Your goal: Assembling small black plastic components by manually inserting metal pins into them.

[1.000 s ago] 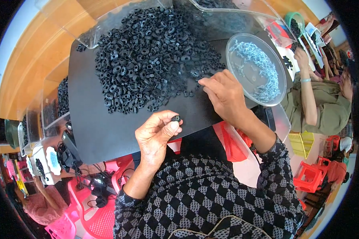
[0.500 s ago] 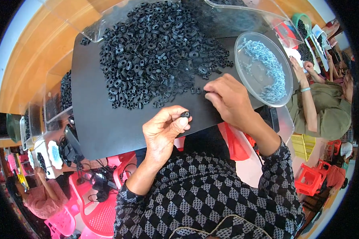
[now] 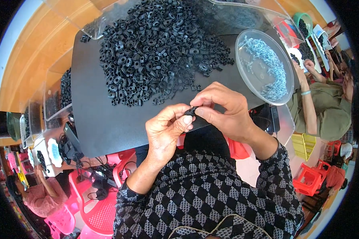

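My left hand pinches a small black plastic piece, which looks like a cord lock body, between thumb and fingers. From the right, my right hand meets it, thumb and forefinger closed on a dark bit at its upper end. Those fingertips hide most of what they grip. Both hands are just above the near edge of the dark table. Beyond them spreads a large heap of similar black plastic parts. To the right, a round clear tray holds many small silvery springs.
Clear plastic bins with black parts line the left side. A clear panel stands along the far side. One co-worker sits at the right, another at the left. A pink chair and red stools stand below.
My right hand has moved left and down from near the heap's edge to the piece in my left hand. The round opening that showed in that piece is now covered.
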Demonstrator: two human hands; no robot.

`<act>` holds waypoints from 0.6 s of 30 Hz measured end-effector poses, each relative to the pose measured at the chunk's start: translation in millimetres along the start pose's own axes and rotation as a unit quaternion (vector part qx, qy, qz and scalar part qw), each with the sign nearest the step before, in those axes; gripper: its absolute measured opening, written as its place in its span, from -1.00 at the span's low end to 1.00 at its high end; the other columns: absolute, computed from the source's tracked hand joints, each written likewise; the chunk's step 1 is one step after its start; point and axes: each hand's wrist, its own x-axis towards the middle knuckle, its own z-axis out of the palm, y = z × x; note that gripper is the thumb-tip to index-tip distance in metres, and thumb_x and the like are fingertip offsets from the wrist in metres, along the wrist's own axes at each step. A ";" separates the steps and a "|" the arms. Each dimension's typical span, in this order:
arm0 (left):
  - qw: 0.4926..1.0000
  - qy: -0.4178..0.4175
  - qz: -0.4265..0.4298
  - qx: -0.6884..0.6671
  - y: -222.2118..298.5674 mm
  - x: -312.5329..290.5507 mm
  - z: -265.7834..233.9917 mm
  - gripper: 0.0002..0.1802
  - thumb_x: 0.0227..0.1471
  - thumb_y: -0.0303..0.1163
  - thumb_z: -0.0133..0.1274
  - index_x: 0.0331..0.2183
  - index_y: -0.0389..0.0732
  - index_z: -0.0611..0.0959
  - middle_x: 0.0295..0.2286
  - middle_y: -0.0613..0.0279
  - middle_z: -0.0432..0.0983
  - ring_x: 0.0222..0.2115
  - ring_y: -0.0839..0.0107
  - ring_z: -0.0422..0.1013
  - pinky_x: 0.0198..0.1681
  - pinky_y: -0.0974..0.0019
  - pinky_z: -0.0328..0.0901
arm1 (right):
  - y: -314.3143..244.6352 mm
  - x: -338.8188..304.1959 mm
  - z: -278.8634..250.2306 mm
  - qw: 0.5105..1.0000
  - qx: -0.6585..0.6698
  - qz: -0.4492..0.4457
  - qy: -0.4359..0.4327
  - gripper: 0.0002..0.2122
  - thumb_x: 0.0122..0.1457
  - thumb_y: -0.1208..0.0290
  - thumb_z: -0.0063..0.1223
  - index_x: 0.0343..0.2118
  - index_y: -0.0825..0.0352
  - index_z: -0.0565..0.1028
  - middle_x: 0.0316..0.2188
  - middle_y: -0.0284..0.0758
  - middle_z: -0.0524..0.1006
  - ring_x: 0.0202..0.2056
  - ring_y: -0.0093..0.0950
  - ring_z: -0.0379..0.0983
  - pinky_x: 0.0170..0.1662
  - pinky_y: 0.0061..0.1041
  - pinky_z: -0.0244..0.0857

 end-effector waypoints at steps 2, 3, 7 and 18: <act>1.000 -0.012 0.001 -0.003 -1.6 -0.9 -1.0 -0.76 0.00 -0.53 0.12 -0.23 -0.37 0.57 -0.40 0.26 0.52 -0.47 0.60 0.39 -0.38 0.55 0.33 | 2.1 -0.9 1.5 1.000 -0.011 -0.008 0.006 -0.85 -0.07 0.68 0.13 -0.37 0.39 0.53 -0.46 -0.36 0.50 -0.45 -0.59 0.36 -0.39 -0.63 0.24; 0.999 -0.004 0.016 0.027 -2.3 -1.1 -0.3 -0.78 0.00 -0.53 0.12 -0.25 -0.37 0.57 -0.42 0.29 0.50 -0.47 0.61 0.38 -0.39 0.56 0.32 | 2.9 -1.4 2.1 1.000 -0.021 -0.016 0.012 -0.85 -0.07 0.68 0.14 -0.38 0.38 0.53 -0.46 -0.36 0.50 -0.46 -0.59 0.36 -0.40 -0.63 0.24; 0.994 0.021 0.044 0.097 0.4 -2.6 3.7 -0.83 0.00 -0.51 0.13 -0.30 -0.37 0.59 -0.48 0.35 0.44 -0.49 0.62 0.35 -0.42 0.57 0.27 | 2.9 -2.2 2.6 0.999 -0.031 -0.014 0.017 -0.85 -0.09 0.69 0.15 -0.40 0.37 0.54 -0.46 -0.37 0.50 -0.46 -0.59 0.35 -0.41 -0.63 0.22; 0.984 0.039 0.069 0.158 -4.8 -5.1 6.0 -0.80 -0.06 -0.45 0.20 -0.34 -0.34 0.60 -0.50 0.31 0.45 -0.50 0.58 0.31 -0.43 0.52 0.24 | 4.3 -5.7 4.2 0.996 -0.047 -0.076 0.022 -0.86 -0.08 0.66 0.16 -0.42 0.32 0.55 -0.49 -0.35 0.49 -0.43 -0.46 0.38 -0.36 -0.52 0.23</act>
